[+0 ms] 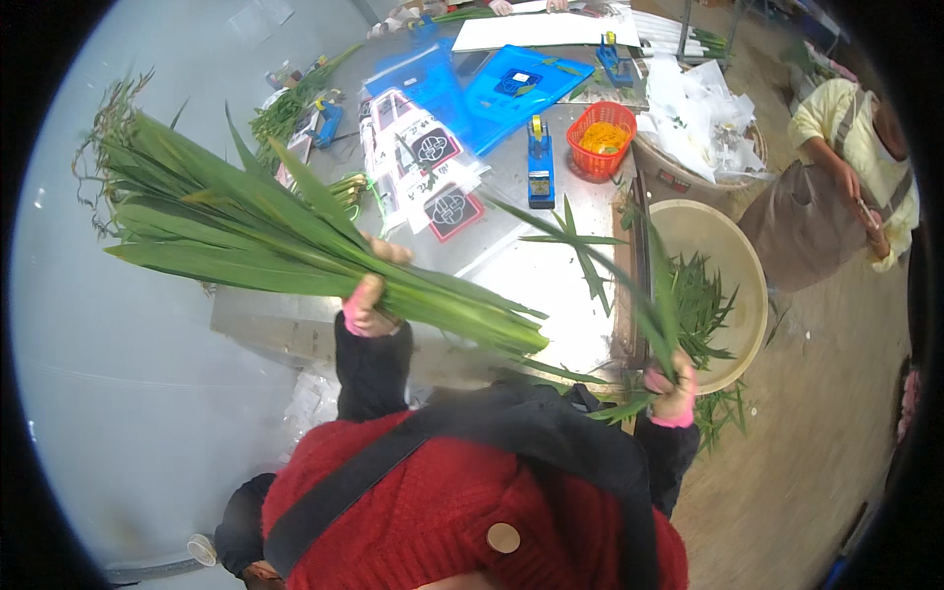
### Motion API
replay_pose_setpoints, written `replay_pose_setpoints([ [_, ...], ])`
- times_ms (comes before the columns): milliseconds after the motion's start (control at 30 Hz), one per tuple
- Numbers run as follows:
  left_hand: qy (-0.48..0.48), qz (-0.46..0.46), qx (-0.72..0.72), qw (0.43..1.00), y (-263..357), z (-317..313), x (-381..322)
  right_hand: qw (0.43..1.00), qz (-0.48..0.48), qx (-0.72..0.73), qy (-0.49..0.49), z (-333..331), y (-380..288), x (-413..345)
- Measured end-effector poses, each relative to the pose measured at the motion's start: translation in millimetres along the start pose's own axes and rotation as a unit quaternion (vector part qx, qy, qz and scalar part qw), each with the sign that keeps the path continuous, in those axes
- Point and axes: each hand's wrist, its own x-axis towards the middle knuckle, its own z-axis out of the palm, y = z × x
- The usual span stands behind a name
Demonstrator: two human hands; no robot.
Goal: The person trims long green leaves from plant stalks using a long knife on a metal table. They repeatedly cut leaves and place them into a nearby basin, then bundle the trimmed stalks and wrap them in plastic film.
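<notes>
My left hand (375, 302) is closed around a thick bundle of long green leafy stems (243, 228). Stringy, feathery tips hang at the bundle's far left end, and its cut ends point right over the table. In my right hand (672, 387) are several long loose green leaves (660, 295), held at the table's right side by the cream tub (756, 332). Cut leaf pieces (697, 302) lie inside that tub. More narrow leaves (582, 254) rest on the white tabletop area between my hands.
A blue tape dispenser (541, 166) stands near an orange basket (601, 140) of yellow bands. Printed plastic sleeves (420, 155) and blue plastic sleeves (509, 92) cover the table's middle. At the right, a person in an apron (796, 221) is near a bin with white paper (693, 118).
</notes>
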Motion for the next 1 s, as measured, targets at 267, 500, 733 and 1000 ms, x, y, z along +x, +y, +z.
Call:
replay_pose_setpoints([
  [267, -0.03, 0.078, 0.065, 0.994, -17, -2, 0, 0.766, -0.194, -0.534, 0.302, -78, -14, 16],
  [500, -0.083, -0.232, -0.387, 0.888, -38, -86, -5, 0.833, -0.271, -0.481, 0.038, 72, 5, 28],
  [733, -0.251, -0.032, -0.023, 0.967, -26, 16, -7, 0.809, -0.087, -0.408, -0.415, 156, 41, 39],
  [1000, -0.273, -0.205, -0.125, 0.932, -41, -57, -33, 0.843, -0.028, -0.35, -0.408, 141, 85, 25],
])
